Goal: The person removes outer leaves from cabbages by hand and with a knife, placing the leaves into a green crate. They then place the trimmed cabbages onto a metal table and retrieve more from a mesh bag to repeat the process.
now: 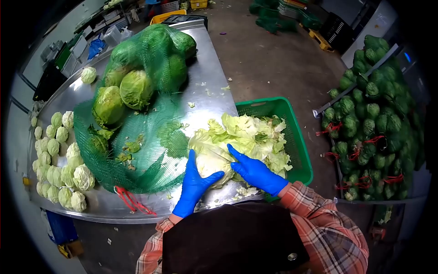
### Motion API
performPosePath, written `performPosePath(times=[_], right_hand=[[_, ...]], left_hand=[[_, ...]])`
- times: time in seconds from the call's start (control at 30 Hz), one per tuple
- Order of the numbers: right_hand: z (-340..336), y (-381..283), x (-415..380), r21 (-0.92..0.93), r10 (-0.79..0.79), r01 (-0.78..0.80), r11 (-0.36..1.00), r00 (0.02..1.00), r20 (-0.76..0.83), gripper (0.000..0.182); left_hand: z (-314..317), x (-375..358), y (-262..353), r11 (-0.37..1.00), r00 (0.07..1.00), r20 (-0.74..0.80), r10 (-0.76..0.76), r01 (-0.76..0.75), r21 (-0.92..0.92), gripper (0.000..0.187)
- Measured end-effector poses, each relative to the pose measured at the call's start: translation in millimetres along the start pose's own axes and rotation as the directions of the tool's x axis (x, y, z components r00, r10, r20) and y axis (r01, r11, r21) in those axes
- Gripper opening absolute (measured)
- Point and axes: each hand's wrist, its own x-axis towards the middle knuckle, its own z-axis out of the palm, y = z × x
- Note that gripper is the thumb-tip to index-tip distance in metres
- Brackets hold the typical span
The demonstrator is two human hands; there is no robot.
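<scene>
A pale green cabbage (209, 157) rests at the right edge of the steel table, between my two blue-gloved hands. My left hand (195, 185) lies against its left and near side, thumb pointing right across the front. From the right, my right hand (255, 170) presses on it with thumb and fingers spread around the side. Loose outer leaves (253, 132) pile up just beyond, in a green crate (299, 150) beside the table. Small leaf scraps (244, 192) are scattered on the steel near my right wrist.
A green mesh bag (137, 155) with several whole cabbages (137, 89) spreads over the steel table (207, 64). Trimmed cabbages (54, 176) are grouped at the left end. Right of the crate, a tall rack (349, 84) holds netted cabbages (374, 112) with red ties.
</scene>
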Motion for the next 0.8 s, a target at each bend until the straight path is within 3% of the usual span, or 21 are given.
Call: performPosePath(times=[0.07, 0.1, 0.2, 0.27, 0.3, 0.33, 0.4, 0.43, 0.5, 0.53, 0.57, 0.6, 0.63, 0.67, 0.73, 0.77, 0.8], right_hand=[[6.0, -13.8, -0.6, -0.039, 0.016, -0.018, 0.999, 0.998, -0.06, 0.058], [3.2, -20.4, 2.2, -0.055, 0.15, -0.148, 0.988, 0.988, 0.031, 0.058], [18.6, -2.9, 9.7, -0.187, 0.038, -0.059, 0.981, 0.992, -0.117, 0.056], [18.7, 18.0, 20.0, -0.105, 0.011, -0.029, 0.994, 0.986, -0.165, 0.051], [-2.9, 7.5, 27.7, 0.108, 0.287, -0.286, 0.952, 0.958, 0.009, 0.05], [-19.1, -1.9, 26.4, 0.407, 0.428, -0.426, 0.808, 0.899, 0.092, 0.053], [-28.6, 12.0, 29.1, 0.421, 0.503, -0.535, 0.733, 0.842, 0.195, 0.051], [-25.6, 0.5, 22.1, 0.343, 0.372, -0.375, 0.861, 0.925, 0.077, 0.049], [-4.6, -9.0, 17.4, 0.191, 0.342, -0.336, 0.922, 0.94, 0.002, 0.05], [11.2, 16.7, 18.7, 0.227, 0.34, -0.319, 0.92, 0.939, -0.059, 0.051], [25.8, 54.3, 23.5, 0.259, 0.332, -0.291, 0.921, 0.934, -0.13, 0.052], [31.8, 75.7, 24.1, 0.285, 0.319, -0.256, 0.924, 0.926, -0.203, 0.053], [30.9, 78.9, 21.1, 0.153, 0.326, -0.295, 0.943, 0.914, -0.243, 0.05], [30.0, 81.3, 19.9, 0.305, 0.331, -0.258, 0.917, 0.918, -0.219, 0.05], [21.8, 64.8, 13.7, 0.586, 0.34, -0.189, 0.788, 0.927, -0.158, 0.049], [-5.7, 53.6, 10.0, 0.57, 0.435, -0.42, 0.706, 0.892, 0.118, 0.053], [-24.3, 37.3, 10.5, 0.561, 0.467, -0.484, 0.671, 0.864, 0.187, 0.058]], left_hand=[[4.0, -4.6, 6.0, 0.998, 0.999, 0.025, -0.036, 0.035, 0.043, 0.117], [4.9, -6.0, 9.4, 0.998, 0.999, 0.028, -0.035, 0.033, 0.062, 0.117], [10.8, -12.4, 27.6, 0.982, 1.0, -0.013, -0.003, 0.006, 0.188, 0.114], [16.4, -16.6, 40.2, 0.941, 0.999, -0.041, -0.007, 0.02, 0.339, 0.113], [20.0, -18.7, 34.6, 0.923, 0.996, -0.072, 0.049, -0.018, 0.384, 0.112], [19.4, -20.8, 31.0, 0.929, 0.997, -0.061, 0.048, -0.022, 0.369, 0.113], [10.1, -23.8, 22.4, 0.94, 0.998, -0.043, 0.046, -0.028, 0.34, 0.113], [3.9, -24.0, 16.7, 0.964, 1.0, -0.013, 0.009, -0.005, 0.267, 0.112], [-7.8, -25.5, -3.7, 0.998, 0.999, 0.041, -0.017, 0.02, -0.067, 0.11], [-12.6, -29.7, -9.9, 0.973, 0.997, 0.074, -0.025, 0.041, -0.228, 0.109], [-21.4, -34.2, 5.5, 0.901, 0.982, 0.134, -0.13, 0.174, -0.397, 0.107], [-29.4, -35.7, -6.0, 0.862, 0.975, 0.173, -0.141, 0.207, -0.463, 0.102], [-39.0, -38.9, -7.5, 0.802, 0.96, 0.199, -0.197, 0.274, -0.53, 0.099], [-44.5, -43.7, -7.8, 0.73, 0.941, 0.227, -0.252, 0.339, -0.594, 0.096], [-37.6, -52.2, -27.1, 0.647, 0.945, 0.16, -0.285, 0.313, -0.695, 0.093], [-34.5, -56.5, -34.8, 0.603, 0.943, 0.132, -0.304, 0.298, -0.74, 0.092], [-31.5, -54.0, -28.8, 0.672, 0.953, 0.104, -0.284, 0.275, -0.688, 0.091]])
